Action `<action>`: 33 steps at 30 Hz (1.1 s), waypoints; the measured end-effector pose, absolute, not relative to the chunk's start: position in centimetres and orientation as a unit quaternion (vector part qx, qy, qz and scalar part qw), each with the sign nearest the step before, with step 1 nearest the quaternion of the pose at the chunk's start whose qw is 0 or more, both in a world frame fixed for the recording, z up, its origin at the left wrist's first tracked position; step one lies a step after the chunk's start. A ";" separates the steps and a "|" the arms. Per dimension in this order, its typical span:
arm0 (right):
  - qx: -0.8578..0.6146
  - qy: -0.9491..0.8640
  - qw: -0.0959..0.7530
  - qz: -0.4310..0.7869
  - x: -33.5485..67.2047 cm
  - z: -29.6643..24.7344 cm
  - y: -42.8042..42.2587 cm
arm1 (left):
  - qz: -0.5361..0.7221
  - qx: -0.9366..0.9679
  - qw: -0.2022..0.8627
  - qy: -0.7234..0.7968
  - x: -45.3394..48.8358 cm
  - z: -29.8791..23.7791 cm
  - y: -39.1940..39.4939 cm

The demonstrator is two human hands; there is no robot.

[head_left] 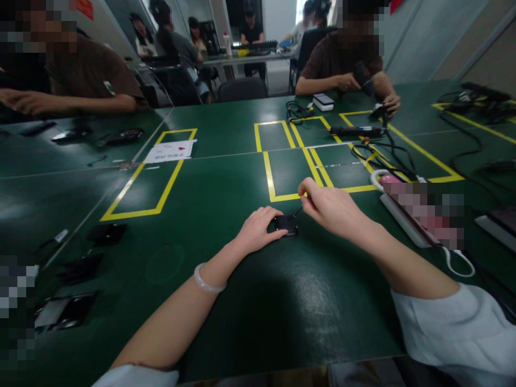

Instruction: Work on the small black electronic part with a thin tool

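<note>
My left hand grips a small flat black box by its left side, with the thumb along the near edge and fingers at the far edge. The box rests on the green table. Just beyond its right corner, my right hand is closed in a pinch. From the pinch a thin dark rod slants down to the box's far right corner. Most of the rod is hidden by my fingers, so I cannot tell what kind it is.
Black parts lie at the left. A pink item on a white case and tangled black cables are at the right. Yellow tape marks the table. Across it, a co-worker's hand holds a dark tool.
</note>
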State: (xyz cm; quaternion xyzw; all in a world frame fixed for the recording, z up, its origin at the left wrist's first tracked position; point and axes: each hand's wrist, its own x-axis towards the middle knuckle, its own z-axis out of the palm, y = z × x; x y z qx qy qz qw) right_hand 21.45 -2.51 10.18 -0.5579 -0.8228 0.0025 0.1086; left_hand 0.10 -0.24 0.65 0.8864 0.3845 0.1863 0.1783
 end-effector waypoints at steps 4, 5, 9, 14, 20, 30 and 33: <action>-0.555 -0.825 0.109 0.005 21.4 10.2 -2.6 | 0.185 0.886 0.180 0.385 0.1 0.7 -0.2; -0.559 -0.823 0.099 -0.001 21.4 10.2 -2.6 | 0.184 0.886 0.181 0.386 0.1 0.7 -0.2; -0.575 -0.816 0.061 -0.033 21.5 10.1 -2.5 | 0.185 0.885 0.180 0.388 0.1 0.7 -0.2; -0.555 -0.827 0.090 -0.004 21.5 10.1 -2.5 | 0.180 0.884 0.182 0.391 0.0 0.7 -0.2; -0.546 -0.831 0.109 0.015 21.6 10.2 -2.7 | 0.183 0.883 0.184 0.391 0.0 0.8 -0.3; -0.559 -0.822 0.107 0.031 21.9 10.4 -2.4 | 0.177 0.883 0.180 0.396 0.1 0.6 -0.3; -0.555 -0.823 0.119 0.031 21.9 10.4 -2.4 | 0.180 0.880 0.182 0.399 0.1 0.7 -0.4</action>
